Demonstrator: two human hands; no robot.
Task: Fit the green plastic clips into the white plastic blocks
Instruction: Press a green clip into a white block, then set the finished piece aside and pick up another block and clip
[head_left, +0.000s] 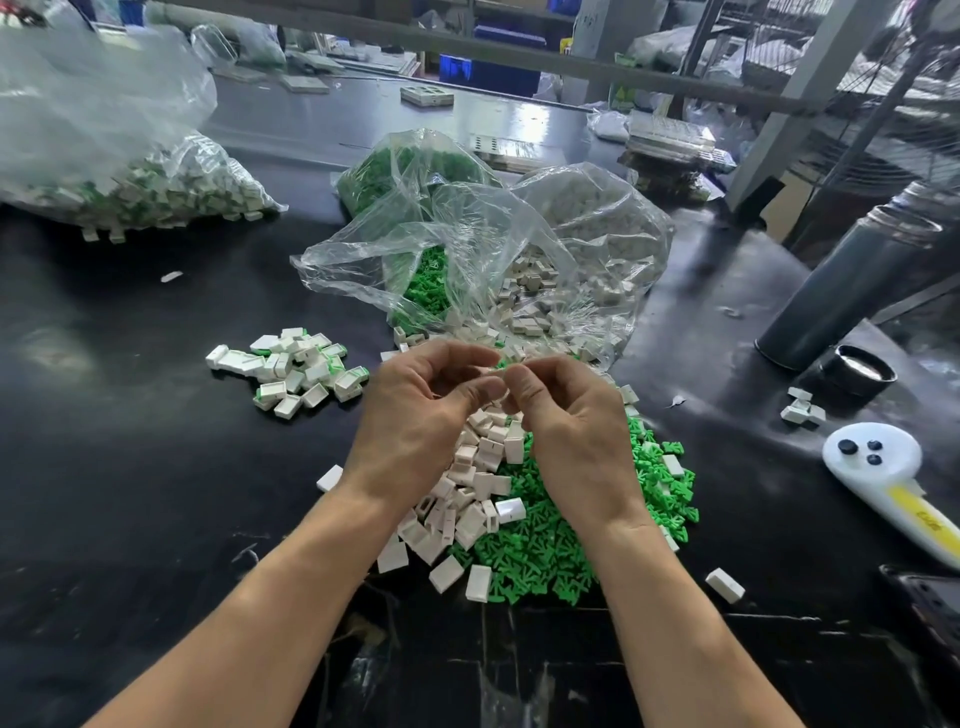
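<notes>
The left hand (415, 415) and right hand (566, 426) meet fingertip to fingertip above the black table (130, 493), fingers curled around something small that cannot be made out. Directly beneath them lie loose white blocks (467, 499), with the heap of green clips (561, 551) at about 4 o'clock. Fitted blocks (296, 371) sit at 10 o'clock, and clear bags (483, 249) of both parts at 12 o'clock.
</notes>
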